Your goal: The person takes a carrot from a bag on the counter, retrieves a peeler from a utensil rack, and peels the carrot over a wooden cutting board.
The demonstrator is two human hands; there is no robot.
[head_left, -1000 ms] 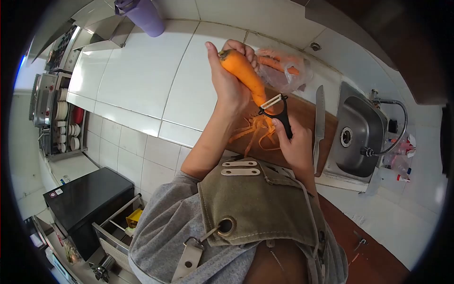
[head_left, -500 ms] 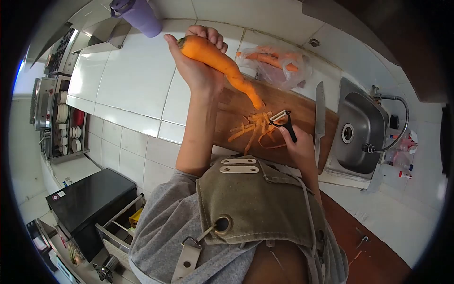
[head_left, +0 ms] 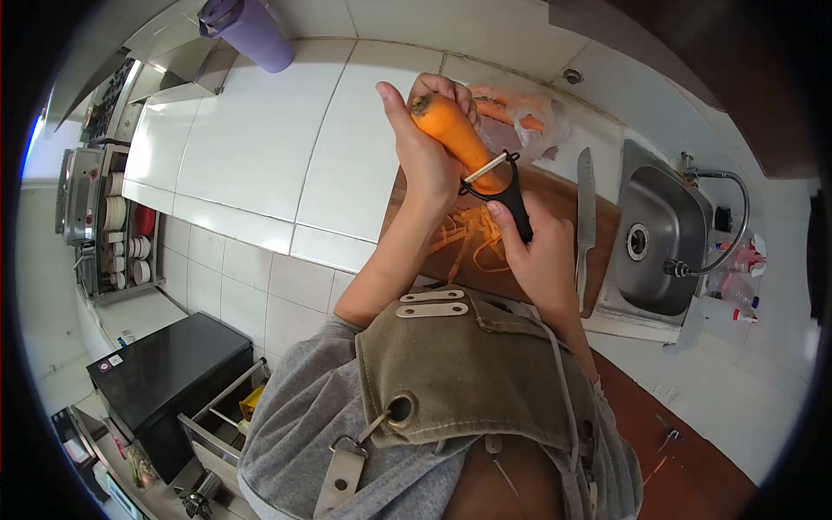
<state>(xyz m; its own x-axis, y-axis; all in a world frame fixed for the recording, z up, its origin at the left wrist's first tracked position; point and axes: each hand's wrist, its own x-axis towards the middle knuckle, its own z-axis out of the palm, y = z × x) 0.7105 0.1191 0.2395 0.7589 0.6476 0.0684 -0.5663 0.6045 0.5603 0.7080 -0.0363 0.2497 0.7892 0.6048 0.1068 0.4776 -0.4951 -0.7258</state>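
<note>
My left hand (head_left: 426, 156) is wrapped round a thick orange carrot (head_left: 452, 128), its stem end pointing up and away to the left. In my right hand (head_left: 543, 244) is a black Y-shaped vegetable peeler (head_left: 513, 201). The peeler's pale blade lies across the lower part of the carrot and appears to touch it. Beneath them, carrot peelings (head_left: 472, 232) lie in a loose heap on the wooden cutting board (head_left: 555, 192). The carrot's lower tip is partly hidden behind the peeler.
A large knife (head_left: 587, 217) lies along the board's right side, beside the steel sink (head_left: 663, 234). Behind the board sits a plastic bag with carrots (head_left: 520, 117). A purple tumbler (head_left: 253, 35) stands at the back left of the white tiled counter (head_left: 251, 139).
My left hand has brought the carrot to the right and turned it. My right hand has raised the peeler from above the peelings to the carrot.
</note>
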